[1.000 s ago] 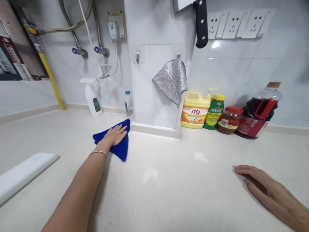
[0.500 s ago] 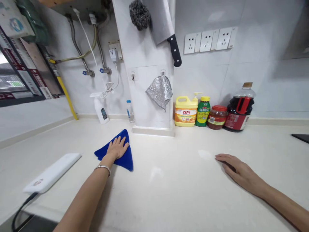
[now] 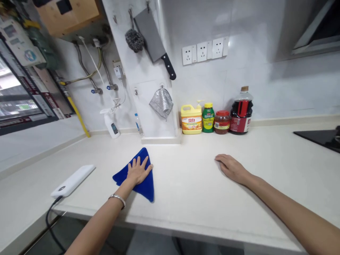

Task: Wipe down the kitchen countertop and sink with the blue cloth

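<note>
Framed in my head view, the left hand (image 3: 137, 173) lies palm-down on a blue cloth (image 3: 146, 189), fingers fanned, atop a pale worktop (image 3: 186, 187). Its grip is released: the palm covers the cloth without clenching it. The cloth rests left of centre, roughly triangular, one corner aimed toward the back wall (image 3: 265, 88). Well apart from it, the right hand (image 3: 233, 169) hangs low over or rests on the worktop, I cannot tell which, its grip relaxed, with nothing seen in it.

Left of the cloth, and apart from it, lies a white device (image 3: 75, 180) with a black cable (image 3: 48, 217). A yellow jug (image 3: 191, 120), green bottle (image 3: 208, 118), red-lidded jar (image 3: 222, 123) and large dark bottle (image 3: 241, 115) line the back; a spray bottle (image 3: 111, 124) stands toward the far left corner.

I judge the step in hand to be wiping the worktop. As I read it, the next move calls for a flat palm, even pressure, and a path clear of the white device and its cable.
</note>
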Motion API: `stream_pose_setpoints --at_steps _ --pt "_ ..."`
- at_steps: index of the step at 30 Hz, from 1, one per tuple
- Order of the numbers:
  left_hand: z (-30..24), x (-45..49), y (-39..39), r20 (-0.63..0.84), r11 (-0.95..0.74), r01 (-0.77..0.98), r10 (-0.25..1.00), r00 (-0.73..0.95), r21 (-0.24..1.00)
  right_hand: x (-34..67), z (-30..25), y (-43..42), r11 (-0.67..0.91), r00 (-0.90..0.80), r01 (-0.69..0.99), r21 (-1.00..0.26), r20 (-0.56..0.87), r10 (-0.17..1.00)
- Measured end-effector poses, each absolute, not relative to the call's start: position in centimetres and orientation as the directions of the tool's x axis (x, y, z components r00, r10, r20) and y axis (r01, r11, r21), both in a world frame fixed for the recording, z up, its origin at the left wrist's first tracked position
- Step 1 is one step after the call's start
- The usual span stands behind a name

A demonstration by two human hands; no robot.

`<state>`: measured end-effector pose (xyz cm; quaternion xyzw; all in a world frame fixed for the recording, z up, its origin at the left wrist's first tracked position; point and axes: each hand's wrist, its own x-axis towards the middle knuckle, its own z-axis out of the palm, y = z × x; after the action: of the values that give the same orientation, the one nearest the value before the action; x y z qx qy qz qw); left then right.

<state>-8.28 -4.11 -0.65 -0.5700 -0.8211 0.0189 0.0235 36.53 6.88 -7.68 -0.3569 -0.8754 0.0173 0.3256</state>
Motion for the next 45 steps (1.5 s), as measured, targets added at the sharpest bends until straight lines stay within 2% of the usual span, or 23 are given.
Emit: stream_pose_setpoints --at_steps 11,18,22,33,36,41,45 --pt "-1.3 0.8 -5.3 0.046 0.299 0.951 0.954 -0.296 -0.083 35.2 -5.4 5.5 0.63 -0.539 0.757 -0.172 0.378 0.752" --pt "-1.6 6.4 -6.1 0.044 0.165 0.982 0.986 -0.162 -0.095 34.3 -3.8 4.4 0.552 -0.502 0.823 -0.135 0.282 0.818" --pt "-1.4 8.7 -5.9 0.025 0.128 0.987 0.992 -0.126 -0.094 34.1 -3.3 4.2 0.54 -0.494 0.83 -0.137 0.268 0.827" --pt "-1.2 13.1 -2.0 0.005 0.185 0.982 0.983 -0.185 -0.046 33.9 -3.3 4.0 0.527 -0.482 0.84 -0.128 0.269 0.834" --pt "-1.3 14.2 -1.0 -0.005 0.117 0.992 0.993 -0.117 -0.045 34.4 -3.4 4.8 0.548 -0.493 0.821 -0.16 0.286 0.822" --pt "-1.4 16.0 0.6 -0.033 -0.036 0.999 0.999 0.035 -0.041 35.7 -3.4 6.2 0.592 -0.506 0.751 -0.292 0.321 0.8" --pt "-1.3 16.9 2.7 -0.041 -0.12 0.992 0.992 0.119 -0.024 35.8 -3.1 6.0 0.594 -0.509 0.753 -0.283 0.32 0.799"
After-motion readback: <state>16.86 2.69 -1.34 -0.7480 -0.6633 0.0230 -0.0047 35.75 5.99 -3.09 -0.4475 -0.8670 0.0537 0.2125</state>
